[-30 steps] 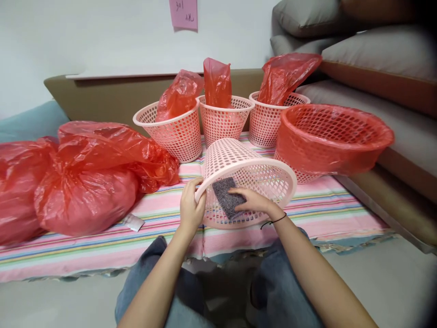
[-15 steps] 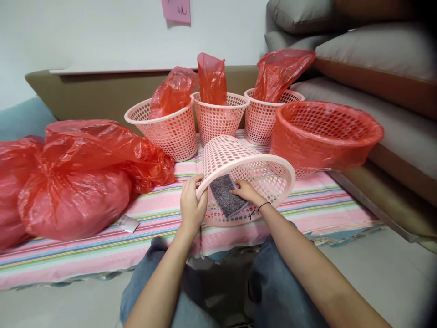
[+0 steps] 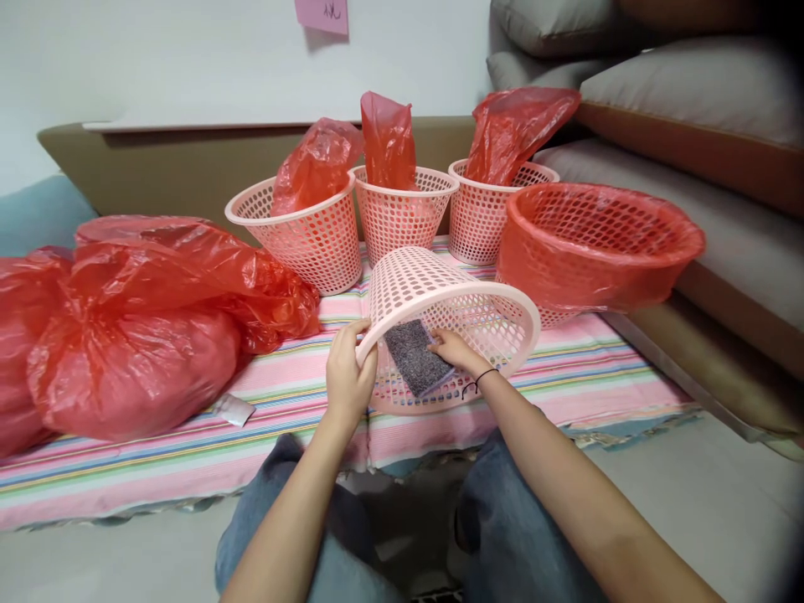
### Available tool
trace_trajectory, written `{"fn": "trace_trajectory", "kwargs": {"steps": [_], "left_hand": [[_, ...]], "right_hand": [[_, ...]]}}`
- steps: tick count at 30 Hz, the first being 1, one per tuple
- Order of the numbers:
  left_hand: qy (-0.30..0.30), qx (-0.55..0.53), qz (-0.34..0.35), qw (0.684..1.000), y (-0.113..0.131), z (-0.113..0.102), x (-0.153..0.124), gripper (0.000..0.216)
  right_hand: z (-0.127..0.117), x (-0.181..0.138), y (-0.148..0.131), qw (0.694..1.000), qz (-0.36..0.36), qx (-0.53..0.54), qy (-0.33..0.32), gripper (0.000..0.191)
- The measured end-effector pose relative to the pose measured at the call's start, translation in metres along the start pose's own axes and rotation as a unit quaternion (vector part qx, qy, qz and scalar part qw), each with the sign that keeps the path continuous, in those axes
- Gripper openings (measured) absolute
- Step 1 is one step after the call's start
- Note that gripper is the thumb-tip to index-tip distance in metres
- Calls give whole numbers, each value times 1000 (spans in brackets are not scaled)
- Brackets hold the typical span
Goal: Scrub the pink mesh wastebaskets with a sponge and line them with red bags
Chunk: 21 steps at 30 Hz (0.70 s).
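Observation:
A pink lattice basket (image 3: 440, 293) lies tipped on its side on the striped cloth (image 3: 565, 368), its mouth facing me. My left hand (image 3: 347, 377) grips the basket's rim at the left. Inside the basket my right hand (image 3: 456, 350) presses a grey scrubbing pad (image 3: 413, 356) against the lower wall, fingers closed on the pad's edge. A dark band circles my right wrist.
Three upright pink baskets (image 3: 314, 234) holding red plastic bags stand behind. A basket lined with a red bag (image 3: 590, 243) leans at the right. Big stuffed red bags (image 3: 144, 327) fill the left. Grey cushions (image 3: 691, 92) are stacked at the right; a small white packet (image 3: 234, 409) lies on the cloth.
My right hand has pushed the grey pad a little deeper into the basket. The left hand keeps its grip on the rim. The view has shifted slightly.

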<state>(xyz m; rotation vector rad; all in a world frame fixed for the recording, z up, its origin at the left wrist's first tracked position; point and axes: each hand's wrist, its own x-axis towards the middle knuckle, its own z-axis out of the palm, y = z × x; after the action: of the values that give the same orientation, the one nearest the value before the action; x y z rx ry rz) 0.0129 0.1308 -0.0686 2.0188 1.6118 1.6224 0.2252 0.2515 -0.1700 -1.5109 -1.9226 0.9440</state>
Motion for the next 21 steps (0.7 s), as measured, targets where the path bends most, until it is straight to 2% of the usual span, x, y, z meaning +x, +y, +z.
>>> {"fn": "trace_trajectory", "kwargs": {"steps": [4,7,9,11,16,21], "left_hand": [[0,2,0,1000,0,0,0,25],[2,2,-1,1000,0,1,0,25],[4,2,-2,1000,1,1,0,26],[5,2,-2,1000,1,2,0,27],[5,6,-6,1000,0,1,0,27],[-1,7,-10,1000,-1,0,-1,27]], "right_hand": [[0,0,0,1000,0,-17,23,25],[-8,-1,-4,996,-3,-41,81,28],[-13,-3,-12,991,-27,-55,121,33],[-13,-7,-23,986,-77,-68,132,35],[11,-16,-40,969,-217,-108,39,37],[37,-19,-30,960,-228,-162,-10,48]]}}
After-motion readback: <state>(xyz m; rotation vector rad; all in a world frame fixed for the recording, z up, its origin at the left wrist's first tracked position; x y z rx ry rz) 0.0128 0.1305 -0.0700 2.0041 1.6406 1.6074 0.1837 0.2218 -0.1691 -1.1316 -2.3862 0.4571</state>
